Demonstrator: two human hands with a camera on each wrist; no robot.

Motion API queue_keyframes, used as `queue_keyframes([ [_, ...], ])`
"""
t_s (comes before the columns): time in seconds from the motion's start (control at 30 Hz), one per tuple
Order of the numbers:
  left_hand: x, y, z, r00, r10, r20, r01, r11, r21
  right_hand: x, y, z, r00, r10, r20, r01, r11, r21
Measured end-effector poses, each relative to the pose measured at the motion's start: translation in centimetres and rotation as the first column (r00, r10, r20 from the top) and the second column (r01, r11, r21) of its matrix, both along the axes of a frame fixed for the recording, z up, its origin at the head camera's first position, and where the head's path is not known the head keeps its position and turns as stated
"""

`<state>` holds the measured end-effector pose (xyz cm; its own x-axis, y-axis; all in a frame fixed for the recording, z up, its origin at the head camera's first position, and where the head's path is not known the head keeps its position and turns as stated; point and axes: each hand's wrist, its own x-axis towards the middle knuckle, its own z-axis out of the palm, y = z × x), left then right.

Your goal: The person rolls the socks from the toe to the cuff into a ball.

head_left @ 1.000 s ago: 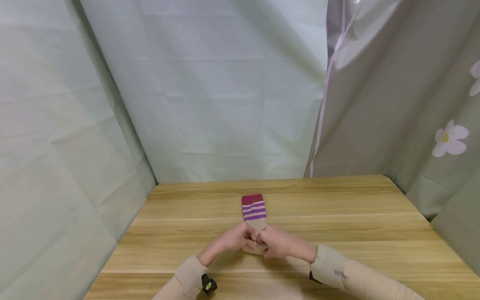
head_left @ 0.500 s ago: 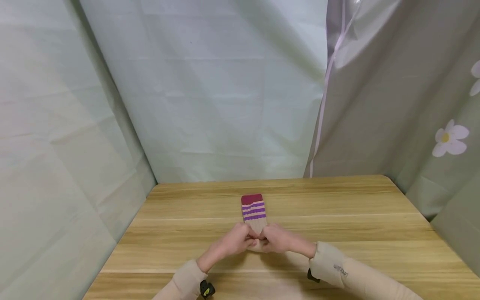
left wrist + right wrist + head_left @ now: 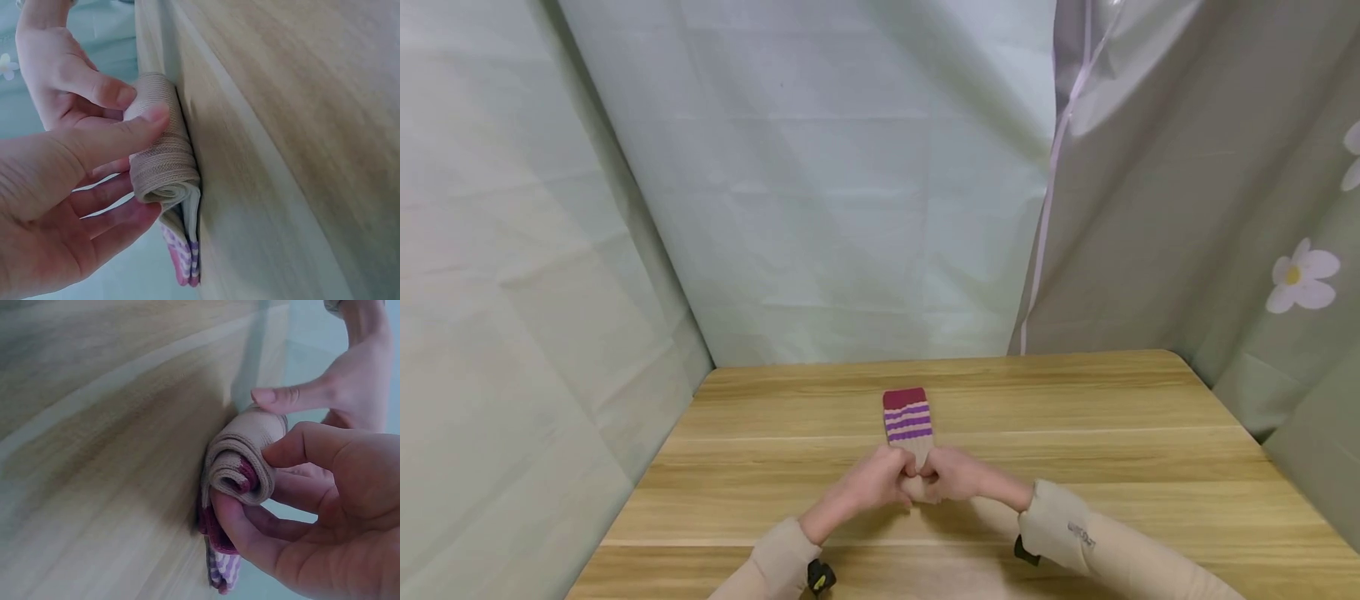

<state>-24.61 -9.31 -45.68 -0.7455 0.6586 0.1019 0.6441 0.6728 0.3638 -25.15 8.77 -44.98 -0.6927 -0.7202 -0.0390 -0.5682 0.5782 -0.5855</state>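
Observation:
A beige sock (image 3: 908, 427) with purple stripes and a dark red cuff lies lengthwise on the wooden table (image 3: 1120, 450). Its near end is rolled into a tight beige roll (image 3: 164, 164) (image 3: 240, 464). My left hand (image 3: 874, 482) grips the roll from the left, thumb (image 3: 119, 134) on top and fingers underneath. My right hand (image 3: 955, 477) grips it from the right, fingers (image 3: 234, 528) curled under and thumb over it. The striped cuff end (image 3: 184, 262) stays flat on the table beyond the roll.
Pale green sheeting hangs behind and to the left of the table. A grey curtain with white flowers (image 3: 1296, 275) hangs at the right. The table edge (image 3: 925, 363) meets the backdrop close behind the sock.
Both hands have moved a little farther from me along the sock, and the roll has grown while the flat part has shortened.

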Motion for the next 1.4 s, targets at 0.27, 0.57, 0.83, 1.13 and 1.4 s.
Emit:
queue_keyframes([
  [0.27,-0.2,0.4,-0.2,1.0,0.02,-0.017,-0.021,1.0,-0.019,0.2,0.1,-0.5,0.998,-0.042,-0.043,0.043,0.999,0.028],
  [0.57,-1.2,0.2,-0.5,0.999,-0.038,0.034,0.036,0.998,0.053,1.3,0.2,-0.8,0.963,-0.103,-0.25,0.084,0.993,-0.084],
  [0.83,-2.3,-0.3,-0.4,0.987,-0.04,0.154,0.027,0.996,0.085,1.6,0.0,-0.8,0.928,-0.058,-0.369,0.074,0.997,0.03],
  [1.13,-3.2,-0.3,-0.3,0.97,-0.071,0.234,0.052,0.995,0.086,2.1,-0.9,-1.0,0.845,0.034,-0.533,0.145,0.946,0.289],
  [1.4,-3.3,-0.6,-0.1,0.947,-0.021,0.322,-0.018,0.993,0.118,1.3,-0.9,-1.2,0.893,-0.029,-0.45,0.152,0.959,0.239],
])
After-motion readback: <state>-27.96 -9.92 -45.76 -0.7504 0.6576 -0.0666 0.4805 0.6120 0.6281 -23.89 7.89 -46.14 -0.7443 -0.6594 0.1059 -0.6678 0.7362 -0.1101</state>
